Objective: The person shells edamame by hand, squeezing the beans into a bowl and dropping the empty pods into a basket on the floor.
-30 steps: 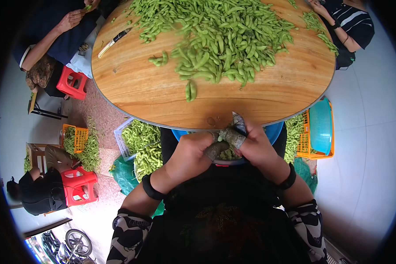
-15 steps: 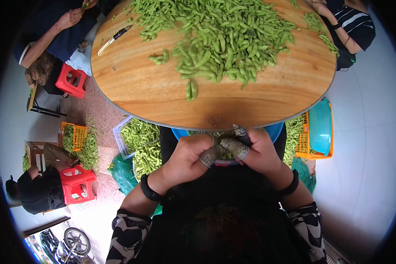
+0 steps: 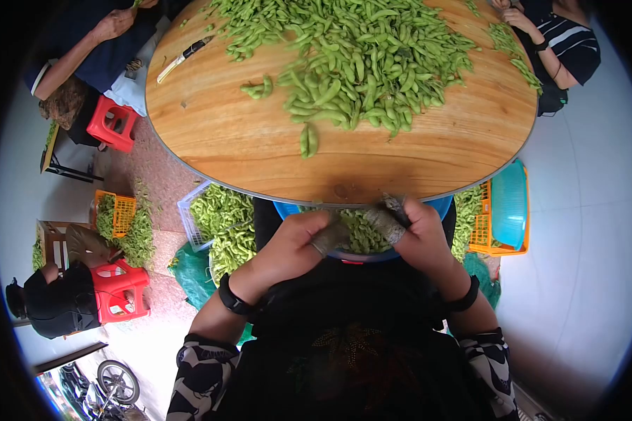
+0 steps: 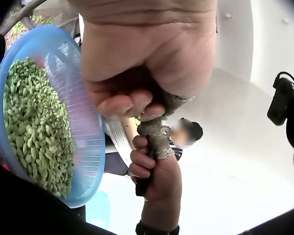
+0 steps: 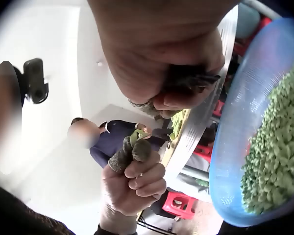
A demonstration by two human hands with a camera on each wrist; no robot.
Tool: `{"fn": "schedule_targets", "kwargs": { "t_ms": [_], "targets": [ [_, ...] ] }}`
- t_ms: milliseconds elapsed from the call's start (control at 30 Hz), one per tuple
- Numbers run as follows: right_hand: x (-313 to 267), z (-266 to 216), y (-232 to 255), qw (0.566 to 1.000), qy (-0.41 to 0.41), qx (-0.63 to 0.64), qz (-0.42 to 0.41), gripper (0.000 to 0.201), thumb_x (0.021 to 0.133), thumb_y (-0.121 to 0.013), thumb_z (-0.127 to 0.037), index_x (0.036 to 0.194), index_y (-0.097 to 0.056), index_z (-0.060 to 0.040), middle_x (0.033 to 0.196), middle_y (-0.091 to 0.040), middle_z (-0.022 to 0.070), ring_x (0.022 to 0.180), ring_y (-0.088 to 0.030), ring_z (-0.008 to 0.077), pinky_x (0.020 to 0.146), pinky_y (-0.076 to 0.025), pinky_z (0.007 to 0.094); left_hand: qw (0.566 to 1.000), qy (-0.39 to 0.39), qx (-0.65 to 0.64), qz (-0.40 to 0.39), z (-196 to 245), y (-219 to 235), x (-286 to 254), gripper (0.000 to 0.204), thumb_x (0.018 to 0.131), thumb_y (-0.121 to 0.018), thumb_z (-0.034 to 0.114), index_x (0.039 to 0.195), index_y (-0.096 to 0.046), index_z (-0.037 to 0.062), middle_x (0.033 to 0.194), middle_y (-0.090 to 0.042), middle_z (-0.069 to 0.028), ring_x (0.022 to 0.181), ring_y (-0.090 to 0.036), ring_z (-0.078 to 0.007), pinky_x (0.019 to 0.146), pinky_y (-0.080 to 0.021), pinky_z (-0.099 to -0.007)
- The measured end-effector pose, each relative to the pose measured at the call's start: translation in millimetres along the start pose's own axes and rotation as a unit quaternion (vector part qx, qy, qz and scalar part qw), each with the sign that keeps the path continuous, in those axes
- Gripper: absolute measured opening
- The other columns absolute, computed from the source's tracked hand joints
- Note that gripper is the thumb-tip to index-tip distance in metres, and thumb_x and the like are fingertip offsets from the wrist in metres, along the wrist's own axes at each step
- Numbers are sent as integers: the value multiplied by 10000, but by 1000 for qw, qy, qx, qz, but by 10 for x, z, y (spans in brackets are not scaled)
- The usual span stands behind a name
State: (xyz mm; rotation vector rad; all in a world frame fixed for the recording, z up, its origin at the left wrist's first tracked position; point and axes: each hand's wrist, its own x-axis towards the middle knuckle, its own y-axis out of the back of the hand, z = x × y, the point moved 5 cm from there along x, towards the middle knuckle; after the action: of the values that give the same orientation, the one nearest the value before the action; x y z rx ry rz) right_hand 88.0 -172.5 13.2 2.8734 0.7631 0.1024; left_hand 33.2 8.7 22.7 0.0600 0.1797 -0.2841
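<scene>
While left hand (image 5: 133, 188) pinches green pod (image 5: 137, 136) between fingers near blue basin (image 4: 83, 132), right hand (image 3: 428, 242) grips dark object (image 4: 143, 187); pod could drop outside basin if pinch loosens beyond rim.

Shows the left hand (image 4: 144, 61), with curled fingers and a grey thumb covering (image 4: 172, 103), above the right hand (image 4: 159, 171), similarly covered and gripping a dark object (image 4: 143, 186) of unclear kind. Includes a blue basket (image 4: 84, 134), with shelled beans (image 4: 36, 137) heaped from its left edge to its lower edge and lattice wall exposed along its right edge. Also includes, beyond the hands, a person in a dark cap (image 4: 193, 128).
</scene>
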Motion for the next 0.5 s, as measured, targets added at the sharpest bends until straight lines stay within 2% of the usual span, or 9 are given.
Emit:
{"fn": "schedule_targets", "kwargs": {
  "t_ms": [67,100,133,200,267,300,367,467,500],
  "targets": [
    [10,-52,-48,1000,-3,-8,-23,238,846,-657,-94,1047,-610,24,874,-670,67,815,-583,81,742,-500,285,971,-117,209,-20,11,-57,33,107,927,-572,51,1001,-589,-24,833,-633,-15,791,-609,-145,700,-490,-316],
    [20,-64,-76,999,-6,-14,-46,238,840,-655,-88,1047,-611,22,864,-671,79,810,-587,82,737,-501,288,971,-118,209,-20,-14,-73,49,107,927,-572,51,1001,-589,-24,833,-633,-15,791,-609,-145,700,-490,-316],
    [39,-49,-99,997,11,-40,-72,225,832,-655,-85,1027,-610,19,843,-662,106,793,-596,100,735,-502,292,975,-125,182,-31,-28,-96,62,129,918,-584,45,1027,-589,-23,882,-645,-27,823,-609,-137,722,-494,-312],
    [56,19,-102,997,25,-31,-64,224,829,-659,-88,1019,-608,19,829,-655,112,774,-594,111,727,-501,295,978,-131,155,-39,7,-109,62,157,908,-595,39,1053,-590,-22,931,-657,-39,855,-609,-130,744,-497,-308],
    [53,10,-80,997,36,-22,-57,224,826,-663,-92,1012,-607,20,816,-648,118,754,-592,121,720,-501,297,999,-49,-14,8,30,-55,57,207,892,-609,19,1097,-592,-7,986,-653,-34,899,-596,-111,799,-495,-277],
    [57,-35,-74,996,32,-57,-68,227,826,-665,-96,1012,-607,20,811,-647,120,741,-588,129,714,-499,301,999,-49,-16,9,25,-34,58,207,892,-609,19,1097,-592,-7,986,-653,-34,899,-596,-111,799,-495,-277],
    [61,-59,-91,992,27,-91,-79,231,826,-667,-100,1013,-607,21,806,-646,121,728,-584,137,709,-497,306,989,-11,-146,23,-17,39,73,233,884,-605,-19,1115,-599,8,1045,-644,-25,943,-594,-108,844,-486,-262],
    [80,-96,-155,993,35,-87,-69,205,845,-650,-87,1016,-610,19,810,-654,110,704,-580,141,691,-491,293,981,-56,-178,51,28,97,97,270,874,-591,-50,1136,-591,17,1051,-644,-17,948,-597,-103,859,-486,-266],
    [102,-89,-160,998,-10,8,-66,195,863,-647,-72,1036,-609,9,842,-661,71,747,-600,125,710,-497,281,976,-79,-193,65,50,108,91,290,869,-584,-66,1146,-586,21,1053,-643,-13,950,-598,-101,867,-486,-269]
  ]
}}
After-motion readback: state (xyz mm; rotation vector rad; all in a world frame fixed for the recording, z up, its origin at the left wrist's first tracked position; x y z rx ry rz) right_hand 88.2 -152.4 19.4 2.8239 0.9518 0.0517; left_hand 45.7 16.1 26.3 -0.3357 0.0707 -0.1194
